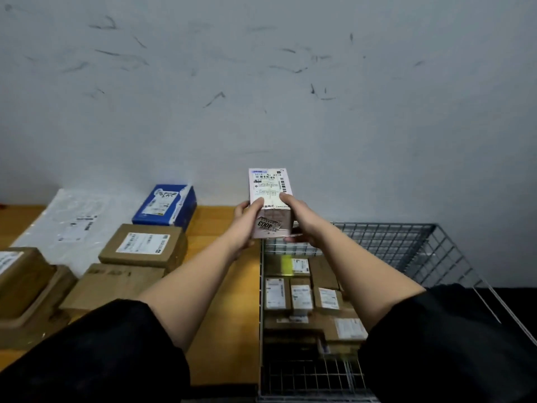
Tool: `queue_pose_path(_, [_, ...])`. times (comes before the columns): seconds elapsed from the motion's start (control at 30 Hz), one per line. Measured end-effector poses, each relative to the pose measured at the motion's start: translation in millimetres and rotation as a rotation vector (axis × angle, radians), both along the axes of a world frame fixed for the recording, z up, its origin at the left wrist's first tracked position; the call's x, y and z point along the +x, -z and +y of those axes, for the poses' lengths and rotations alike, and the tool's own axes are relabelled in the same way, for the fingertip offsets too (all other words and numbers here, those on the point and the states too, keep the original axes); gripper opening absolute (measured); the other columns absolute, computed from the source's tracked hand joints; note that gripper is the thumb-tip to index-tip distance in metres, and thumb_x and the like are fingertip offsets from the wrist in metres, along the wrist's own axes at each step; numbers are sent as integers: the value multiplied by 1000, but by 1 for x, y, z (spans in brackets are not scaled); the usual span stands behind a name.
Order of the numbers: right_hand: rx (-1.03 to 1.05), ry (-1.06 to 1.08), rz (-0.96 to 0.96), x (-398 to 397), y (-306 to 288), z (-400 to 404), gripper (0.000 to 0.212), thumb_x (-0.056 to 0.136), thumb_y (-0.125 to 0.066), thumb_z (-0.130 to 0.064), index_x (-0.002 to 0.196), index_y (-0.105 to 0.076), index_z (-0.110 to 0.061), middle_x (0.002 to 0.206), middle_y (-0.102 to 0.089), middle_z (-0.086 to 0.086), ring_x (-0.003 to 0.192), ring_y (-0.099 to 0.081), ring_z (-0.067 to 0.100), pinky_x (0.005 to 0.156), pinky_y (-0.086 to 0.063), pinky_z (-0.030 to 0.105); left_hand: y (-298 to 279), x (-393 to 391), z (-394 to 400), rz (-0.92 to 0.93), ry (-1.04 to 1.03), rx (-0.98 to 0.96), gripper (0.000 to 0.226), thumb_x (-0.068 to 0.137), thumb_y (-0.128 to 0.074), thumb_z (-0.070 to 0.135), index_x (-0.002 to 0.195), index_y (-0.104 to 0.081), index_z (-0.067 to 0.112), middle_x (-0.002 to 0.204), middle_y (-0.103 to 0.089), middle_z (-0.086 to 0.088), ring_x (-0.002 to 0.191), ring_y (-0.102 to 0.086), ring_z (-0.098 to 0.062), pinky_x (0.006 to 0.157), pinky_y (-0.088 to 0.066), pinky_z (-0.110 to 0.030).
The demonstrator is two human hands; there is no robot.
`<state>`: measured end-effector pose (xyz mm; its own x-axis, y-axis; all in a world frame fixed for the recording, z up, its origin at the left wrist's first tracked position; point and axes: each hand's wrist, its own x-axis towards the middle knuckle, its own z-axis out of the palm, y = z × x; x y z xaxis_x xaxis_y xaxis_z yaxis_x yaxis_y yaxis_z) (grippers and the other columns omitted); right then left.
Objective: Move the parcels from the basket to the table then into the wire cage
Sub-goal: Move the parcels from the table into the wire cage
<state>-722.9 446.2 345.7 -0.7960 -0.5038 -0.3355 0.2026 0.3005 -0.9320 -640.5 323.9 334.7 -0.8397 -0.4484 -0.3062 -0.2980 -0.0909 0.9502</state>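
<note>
Both hands, left hand point(247, 225) & right hand point(299, 219), grip pink parcel point(268, 199) above wire cage point(406, 242) edge. Approx 8 parcels already inside; 5+ left on table point(220, 286).

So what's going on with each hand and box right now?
Left hand: grips the pink box.
Right hand: grips the pink box.
Pink box: held up, label showing.
Wire cage: holds many parcels.
Blue box: lying on the table.

scuffed grey-white wall point(261, 82) with dark marks, wooden table point(220, 315) against it, dim light
</note>
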Motion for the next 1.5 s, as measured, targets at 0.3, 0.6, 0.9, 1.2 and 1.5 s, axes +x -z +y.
queue_pose_path(0.3, [65,96,-91,10,26,121,52,93,-44,-60,127,-54,-23,113,-67,1,82,-63,17,59,-50,25,19,-3,104,-96,168,65,54,92,-47,55,138,-34,29,103,-62,7,91,-60,-17,72,-45,-28])
queue_pose_path(0.6, [113,199,-196,-5,30,177,46,91,-40,-65,98,-61,-24,95,-63,3,80,-58,18,67,-48,27,35,-42,134,-108,338,130,47,93,-48,51,133,-42,27,102,-66,5,95,-63,-17,97,-49,-41])
queue_pose_path(0.9, [97,348,-215,-33,53,196,42,95,-40,-59,100,-61,-23,98,-63,5,82,-60,21,64,-49,31,57,-86,139,-129,507,128,28,95,-48,46,117,-47,30,99,-66,0,98,-63,-23,97,-48,-40])
queue_pose_path(1.2, [30,428,-283,-96,94,236,67,83,-49,-71,131,-53,-24,117,-65,5,102,-63,24,65,-55,34,91,-132,183,-244,494,230,43,93,-46,52,124,-54,22,102,-70,-6,97,-67,-24,81,-52,-35])
queue_pose_path(1.5, [52,350,-405,-193,168,304,93,62,-67,-74,137,-47,-24,135,-53,7,116,-55,32,80,-56,44,145,-177,257,-363,286,324,47,91,-49,52,117,-60,15,114,-65,-11,101,-62,-28,91,-50,-40])
